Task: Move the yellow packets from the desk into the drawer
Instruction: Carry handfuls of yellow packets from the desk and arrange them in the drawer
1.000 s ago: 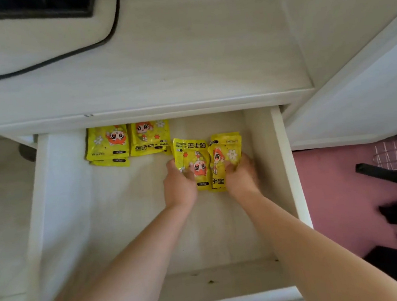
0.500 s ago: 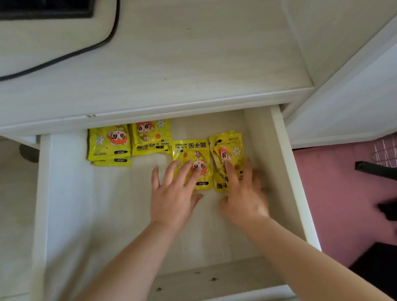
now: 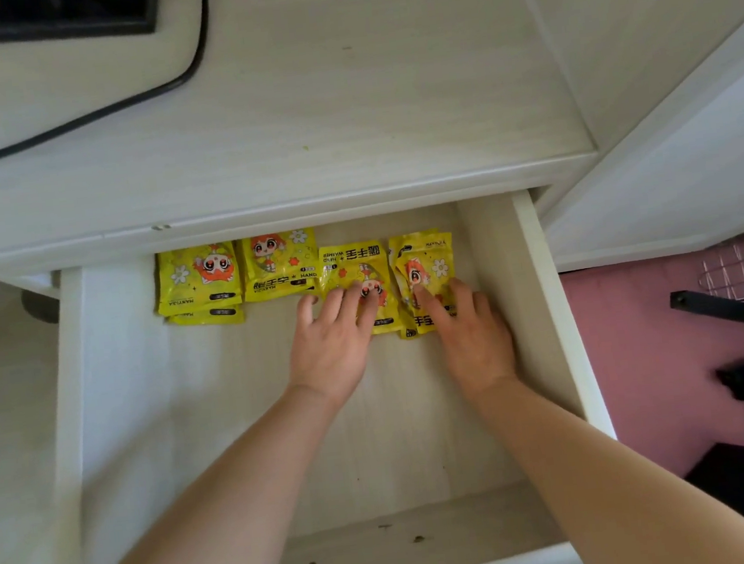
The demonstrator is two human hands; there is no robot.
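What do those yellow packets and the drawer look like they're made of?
The yellow packets look like glossy plastic film: they crinkle and catch light. The drawer seems pale wood-grain laminated board, matte, with faint streaks; solid wood can't be ruled out.

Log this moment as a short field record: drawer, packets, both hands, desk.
drawer: white wooden drawer pulled open under the desk
packets: glossy yellow cartoon-printed packets in a row at the back of the drawer, some stacked
left hand: left hand open, fingers flat on a packet
right hand: right hand open, fingers flat on the rightmost stack
desk: pale wood-grain desk top, no yellow packets visible; black cable at far left
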